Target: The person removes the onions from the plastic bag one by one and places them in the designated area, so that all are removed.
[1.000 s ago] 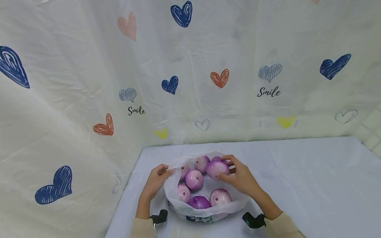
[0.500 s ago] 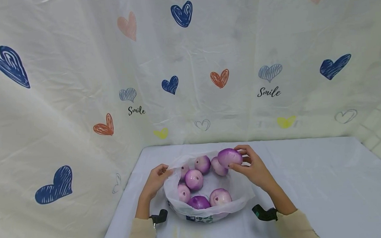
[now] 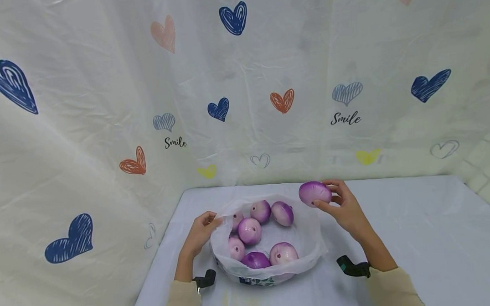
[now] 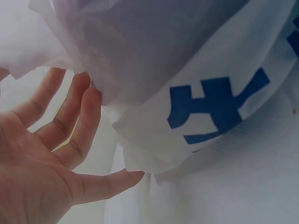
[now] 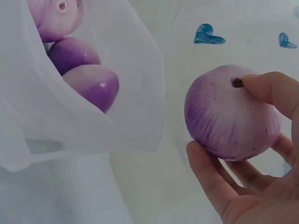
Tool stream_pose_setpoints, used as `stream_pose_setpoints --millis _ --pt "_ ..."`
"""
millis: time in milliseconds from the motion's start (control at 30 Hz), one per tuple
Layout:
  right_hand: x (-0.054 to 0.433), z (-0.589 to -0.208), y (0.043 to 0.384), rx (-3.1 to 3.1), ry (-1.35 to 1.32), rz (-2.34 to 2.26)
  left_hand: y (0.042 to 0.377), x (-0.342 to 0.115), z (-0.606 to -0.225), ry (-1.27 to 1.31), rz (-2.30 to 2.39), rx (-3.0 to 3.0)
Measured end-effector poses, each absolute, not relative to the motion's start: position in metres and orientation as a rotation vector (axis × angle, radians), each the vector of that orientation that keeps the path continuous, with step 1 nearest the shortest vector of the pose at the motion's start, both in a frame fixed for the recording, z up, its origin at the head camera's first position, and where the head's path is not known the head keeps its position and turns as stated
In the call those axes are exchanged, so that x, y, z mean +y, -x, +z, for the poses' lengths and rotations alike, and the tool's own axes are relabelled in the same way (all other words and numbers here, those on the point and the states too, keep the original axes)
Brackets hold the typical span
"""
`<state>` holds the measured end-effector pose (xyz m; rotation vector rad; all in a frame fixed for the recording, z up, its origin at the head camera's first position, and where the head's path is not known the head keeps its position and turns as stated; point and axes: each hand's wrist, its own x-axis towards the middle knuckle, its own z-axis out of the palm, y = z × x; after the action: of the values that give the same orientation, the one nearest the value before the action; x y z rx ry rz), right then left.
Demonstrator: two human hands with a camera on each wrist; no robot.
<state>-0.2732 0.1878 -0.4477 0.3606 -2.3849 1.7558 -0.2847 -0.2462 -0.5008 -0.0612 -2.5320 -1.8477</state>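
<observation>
My right hand [image 3: 343,209] holds a purple onion [image 3: 314,193] between thumb and fingers, raised to the right of a white plastic bag [image 3: 315,255]. In the right wrist view the thumb lies by the dark stem end of this onion [image 5: 229,116], and the fingers support it from below. My left hand [image 3: 199,232] grips the bag's rim on its left side. Seen from the left wrist, its curled fingers [image 4: 88,116] touch the bag's wall [image 4: 140,135], which bears blue print; the thumb is mostly out of view. Several purple onions [image 3: 250,231] lie inside the opened bag.
A white cloth covers the table [image 3: 396,242]. Behind and to the left hangs a pale curtain [image 3: 306,45] printed with hearts. Dark wrist cameras [image 3: 352,267] sit on both forearms. White tiles [image 3: 489,160] show at the right edge.
My right hand has lifted the onion out of the bag and carried it up and to the right, uncovering another onion at the back. The left hand stays on the rim.
</observation>
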Motion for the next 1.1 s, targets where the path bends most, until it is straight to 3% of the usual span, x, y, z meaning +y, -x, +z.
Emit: stream_pose_setpoints --millis 1100 --pt "0.235 -0.501 0.297 -2.462 0.089 1.797 0.283 -0.243 -0.500 0.007 -1.802 -2.529"
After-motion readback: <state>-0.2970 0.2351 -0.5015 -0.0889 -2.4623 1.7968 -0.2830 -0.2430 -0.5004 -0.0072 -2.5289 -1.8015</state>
